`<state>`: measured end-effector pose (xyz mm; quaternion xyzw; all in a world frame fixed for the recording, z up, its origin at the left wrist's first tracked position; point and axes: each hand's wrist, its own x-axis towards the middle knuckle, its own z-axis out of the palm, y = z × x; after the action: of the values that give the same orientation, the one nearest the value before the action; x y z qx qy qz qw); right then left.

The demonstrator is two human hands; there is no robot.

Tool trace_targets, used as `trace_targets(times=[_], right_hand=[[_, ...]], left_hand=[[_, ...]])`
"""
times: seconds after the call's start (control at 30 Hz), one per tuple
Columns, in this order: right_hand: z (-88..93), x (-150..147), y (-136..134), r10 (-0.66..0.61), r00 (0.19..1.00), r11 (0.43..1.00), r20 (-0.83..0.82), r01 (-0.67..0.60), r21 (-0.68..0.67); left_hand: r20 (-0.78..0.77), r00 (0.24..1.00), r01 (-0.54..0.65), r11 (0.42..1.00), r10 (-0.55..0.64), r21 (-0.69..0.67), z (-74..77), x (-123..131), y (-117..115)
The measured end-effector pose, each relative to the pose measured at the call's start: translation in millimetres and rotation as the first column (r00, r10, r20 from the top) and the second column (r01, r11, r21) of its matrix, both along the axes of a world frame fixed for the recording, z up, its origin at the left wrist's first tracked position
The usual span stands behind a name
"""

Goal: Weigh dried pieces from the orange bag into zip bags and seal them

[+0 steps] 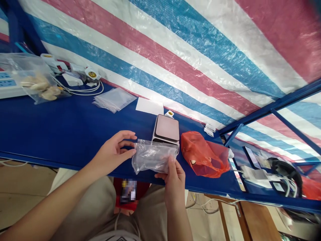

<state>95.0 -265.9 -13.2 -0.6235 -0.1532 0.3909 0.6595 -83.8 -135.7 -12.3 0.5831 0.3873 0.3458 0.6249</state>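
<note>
A clear plastic bag (152, 157) hangs over the front of the blue table, gripped at its right side between the thumb and fingers of my right hand (174, 174). My left hand (117, 149) is at the bag's left edge, fingers curved and apart, the thumb tip at or just touching the plastic. Just behind the bag stands a small scale-like device (167, 128) with a flat square top; the bag covers part of its front. To the right of my right hand lies a red plastic bag (203, 155), partly see-through, with something pale inside.
Flat clear bags (114, 99) lie stacked near the striped sheet, beside a white paper (149, 106). At far left, a bag of pale brownish pieces (42, 87) rests by a power strip (10, 85) and cables. A blue metal frame (271, 103) rises at right.
</note>
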Motion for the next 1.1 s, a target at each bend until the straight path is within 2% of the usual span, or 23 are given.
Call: trace_targets(times=[0.17, 0.3, 0.43, 0.53, 0.67, 0.77, 0.87, 0.97, 1.03, 1.1], right_hand=[[-5.0, 2.8, 0.3, -0.014, 1.0, 1.0, -0.024, 0.014, -0.015], [-3.6, 0.9, 3.3, -0.031, 0.999, 0.998, 0.014, 0.032, -0.047], [1.9, -0.6, 3.5, -0.003, 1.0, 0.999, 0.022, 0.004, -0.034], [4.3, 1.2, 2.0, 0.01, 1.0, 1.0, -0.013, -0.01, 0.005], [0.9, 5.9, 1.4, 0.023, 1.0, 1.0, -0.014, -0.023, -0.019], [-2.5, 7.0, 2.5, 0.043, 0.997, 0.998, 0.068, -0.039, -0.051], [-3.6, 4.6, 3.2, 0.069, 0.99, 0.994, 0.126, -0.057, -0.094], [-3.7, 0.7, 2.7, 0.095, 0.978, 0.99, 0.183, -0.074, -0.119], [-3.6, -1.7, 2.1, 0.108, 0.97, 0.989, 0.218, -0.081, -0.127], [-3.2, -4.4, 2.7, 0.131, 0.959, 0.985, 0.25, -0.098, -0.142]], left_hand=[[-0.05, 0.999, -0.007, 1.0, 0.007, -0.008, 1.6, -3.3, 1.9], [0.057, 0.998, 0.024, 0.995, -0.019, -0.095, 1.1, 1.2, -2.4], [-0.049, 0.997, 0.056, 0.998, -0.056, -0.01, -3.2, 5.6, -3.9], [-0.089, 0.995, 0.038, 0.999, -0.036, 0.016, -4.5, 7.5, -0.7], [-0.12, 0.991, -0.049, 0.997, 0.055, 0.052, 2.9, -1.1, 18.0], [-0.182, 0.972, -0.118, 0.981, 0.146, 0.155, 11.6, -14.7, 50.0], [-0.325, 0.906, -0.167, 0.935, 0.271, 0.314, 15.4, -22.8, 93.6], [-0.457, 0.835, -0.106, 0.904, 0.307, 0.413, 17.8, -20.9, 126.1], [-0.452, 0.799, -0.098, 0.827, 0.397, 0.554, 23.7, -17.7, 126.6], [-0.385, 0.762, -0.108, 0.688, 0.521, 0.718, 31.5, -15.7, 104.9]])
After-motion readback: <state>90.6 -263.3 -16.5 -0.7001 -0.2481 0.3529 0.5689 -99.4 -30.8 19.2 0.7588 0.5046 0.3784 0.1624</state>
